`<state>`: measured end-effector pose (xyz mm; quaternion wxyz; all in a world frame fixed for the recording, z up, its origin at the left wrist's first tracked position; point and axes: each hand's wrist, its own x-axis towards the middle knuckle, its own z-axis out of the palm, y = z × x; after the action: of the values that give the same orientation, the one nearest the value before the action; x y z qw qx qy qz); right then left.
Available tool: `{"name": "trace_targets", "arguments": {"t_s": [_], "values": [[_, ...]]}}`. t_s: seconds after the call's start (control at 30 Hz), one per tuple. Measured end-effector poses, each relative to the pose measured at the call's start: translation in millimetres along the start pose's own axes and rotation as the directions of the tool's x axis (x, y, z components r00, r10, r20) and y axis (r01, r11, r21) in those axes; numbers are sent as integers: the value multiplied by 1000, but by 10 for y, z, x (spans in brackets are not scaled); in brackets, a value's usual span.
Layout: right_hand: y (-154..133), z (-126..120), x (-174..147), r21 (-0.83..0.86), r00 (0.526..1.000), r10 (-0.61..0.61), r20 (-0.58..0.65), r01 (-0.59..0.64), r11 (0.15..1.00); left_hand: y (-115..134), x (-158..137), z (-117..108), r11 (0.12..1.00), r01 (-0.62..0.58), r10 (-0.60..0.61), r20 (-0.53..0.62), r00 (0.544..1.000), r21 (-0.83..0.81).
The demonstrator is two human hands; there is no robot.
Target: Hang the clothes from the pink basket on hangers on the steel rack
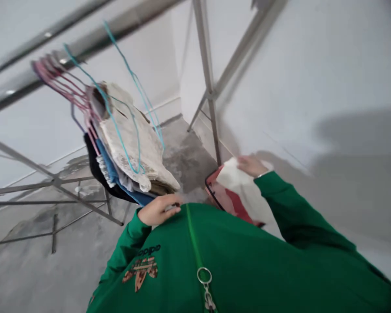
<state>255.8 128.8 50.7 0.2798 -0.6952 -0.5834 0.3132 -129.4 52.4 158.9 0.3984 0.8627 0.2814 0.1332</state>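
Note:
My right hand (251,166) is closed on the upper edge of a white cloth (252,191), which hangs down in front of my sleeve. Behind and below the cloth is a pink and red bag or case (218,193) with dark trim. Close to my green jacket, my left hand (161,209) has its fingers curled; what they hold, if anything, is hard to make out. Just beyond it hang clothes, with a cream lace-trimmed garment (133,134) in front. Two teal wire hangers (125,61) hang on the rail without clothes.
A metal rail (94,41) crosses the upper left. Several pink hangers (68,87) carry blue (109,163) and black (93,161) garments. Crossed metal legs (211,93) stand by the white wall at right, others at left on the grey concrete floor (22,278).

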Motion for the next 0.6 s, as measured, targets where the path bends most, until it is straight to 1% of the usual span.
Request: {"name": "trace_targets", "arguments": {"t_s": [0.07, 0.1, 0.13, 0.17, 0.23, 0.27, 0.33, 0.4, 0.47, 0.53, 0.6], "values": [[-168, 192, 180, 103, 997, -45, 65, 39, 994, 141, -176, -191, 997, -13, 11, -25, 1000, -78], [-298, 246, 268, 182, 991, -96, 90, 79, 980, 218, -271, -277, 994, -19, 12, -67, 998, -106], [-462, 272, 353, 267, 980, -173, 101, 140, 954, 293, -360, -350, 992, -24, 10, -119, 993, -123], [-659, 274, 435, 343, 960, -265, 89, 221, 913, 360, -438, -409, 991, -30, 7, -174, 985, -129], [-1137, 232, 585, 423, 896, -443, 14, 396, 815, 456, -540, -482, 992, -40, 6, -269, 963, -120], [-1404, 202, 653, 434, 862, -506, -27, 466, 771, 481, -563, -498, 993, -35, -1, -310, 951, -111], [-1953, 166, 769, 433, 809, -585, -62, 549, 715, 490, -567, -498, 997, -7, -23, -370, 929, -79], [-2462, 198, 854, 443, 775, -630, -39, 579, 685, 469, -553, -474, 999, 29, -34, -428, 903, -19], [-2878, 318, 907, 457, 765, -644, -2, 574, 680, 451, -557, -449, 998, 52, -22, -503, 864, 45], [-3177, 509, 931, 474, 770, -638, 7, 559, 680, 459, -583, -446, 992, 76, -3, -598, 801, 97], [-3364, 733, 935, 489, 778, -628, -23, 557, 672, 494, -599, -495, 982, 115, 19, -690, 724, 149]]}}
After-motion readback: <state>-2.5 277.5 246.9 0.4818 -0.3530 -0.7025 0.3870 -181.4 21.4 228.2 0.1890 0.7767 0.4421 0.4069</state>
